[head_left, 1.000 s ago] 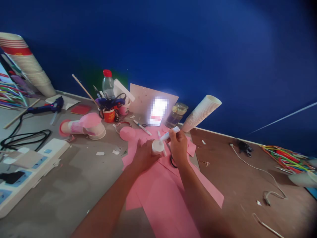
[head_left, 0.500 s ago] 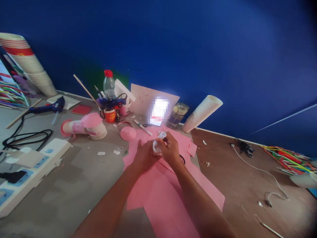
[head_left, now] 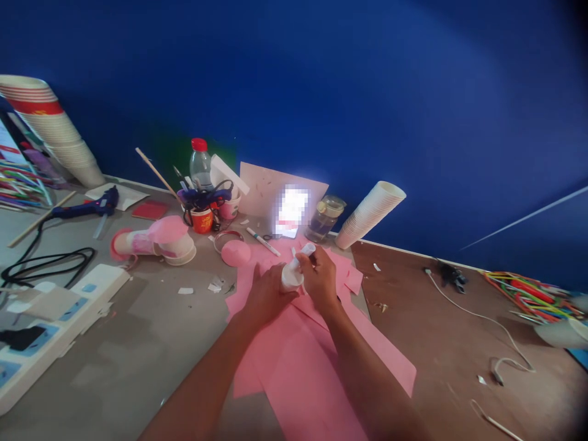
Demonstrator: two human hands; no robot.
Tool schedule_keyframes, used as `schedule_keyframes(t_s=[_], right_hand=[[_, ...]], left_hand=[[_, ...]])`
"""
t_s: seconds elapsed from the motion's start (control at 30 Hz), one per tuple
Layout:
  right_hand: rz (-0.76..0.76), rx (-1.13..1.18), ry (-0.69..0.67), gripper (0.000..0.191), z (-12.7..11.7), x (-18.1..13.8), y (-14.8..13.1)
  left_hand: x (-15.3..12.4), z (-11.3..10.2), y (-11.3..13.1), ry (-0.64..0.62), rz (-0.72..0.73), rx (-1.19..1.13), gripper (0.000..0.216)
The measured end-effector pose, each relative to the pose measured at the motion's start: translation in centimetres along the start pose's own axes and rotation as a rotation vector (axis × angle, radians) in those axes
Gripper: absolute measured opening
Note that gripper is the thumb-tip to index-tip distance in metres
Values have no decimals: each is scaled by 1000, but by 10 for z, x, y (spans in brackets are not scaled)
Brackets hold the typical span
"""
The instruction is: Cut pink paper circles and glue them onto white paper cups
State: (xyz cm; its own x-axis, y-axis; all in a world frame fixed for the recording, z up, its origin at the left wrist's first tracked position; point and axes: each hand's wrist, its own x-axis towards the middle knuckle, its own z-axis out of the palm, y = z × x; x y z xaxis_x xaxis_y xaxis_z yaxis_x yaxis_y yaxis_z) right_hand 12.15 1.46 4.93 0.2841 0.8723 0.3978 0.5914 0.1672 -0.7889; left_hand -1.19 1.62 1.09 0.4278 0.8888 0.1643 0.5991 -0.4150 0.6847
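Note:
My left hand (head_left: 265, 293) is closed around a small white cup-like piece (head_left: 291, 278), just above a spread of pink paper (head_left: 303, 367). A short white tube (head_left: 307, 249) is pinched in my right hand (head_left: 320, 278), its rounded end pointing up and away. The tube's lower part lies close against the white piece; my fingers hide whether they touch. Beyond my hands are a pink paper disc (head_left: 236, 252), a roll of tape (head_left: 225, 237) and a white marker (head_left: 263, 241).
At left lie a pink-covered cup assembly (head_left: 156, 240), a power strip (head_left: 64, 324) and a blue glue gun (head_left: 87, 204). A lit phone (head_left: 291, 211), glass jar (head_left: 325, 219) and stacked paper cups (head_left: 371, 214) stand by the wall. A white cable (head_left: 478, 315) crosses the brown table at right.
My right hand has shifted slightly right with the tube, uncovering more of the white cup-like piece. My left hand keeps its grip. The whole view has tilted up a little.

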Motion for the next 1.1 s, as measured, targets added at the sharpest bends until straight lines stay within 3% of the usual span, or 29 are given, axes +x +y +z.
schedule_keyframes(t_s=[0.53, 0.73, 0.87, 1.1], right_hand=[[218, 36, 39, 33, -10, 7, 0], [234, -1, 35, 31, -12, 9, 1], [240, -75, 104, 29, -21, 15, 4], [206, 137, 102, 28, -31, 16, -8]], left_hand=[[0, 2, -1, 21, 9, 19, 44], [0, 1, -1, 13, 0, 17, 45], [-1, 0, -2, 16, 11, 11, 43], [-1, 3, -3, 31, 19, 25, 43]])
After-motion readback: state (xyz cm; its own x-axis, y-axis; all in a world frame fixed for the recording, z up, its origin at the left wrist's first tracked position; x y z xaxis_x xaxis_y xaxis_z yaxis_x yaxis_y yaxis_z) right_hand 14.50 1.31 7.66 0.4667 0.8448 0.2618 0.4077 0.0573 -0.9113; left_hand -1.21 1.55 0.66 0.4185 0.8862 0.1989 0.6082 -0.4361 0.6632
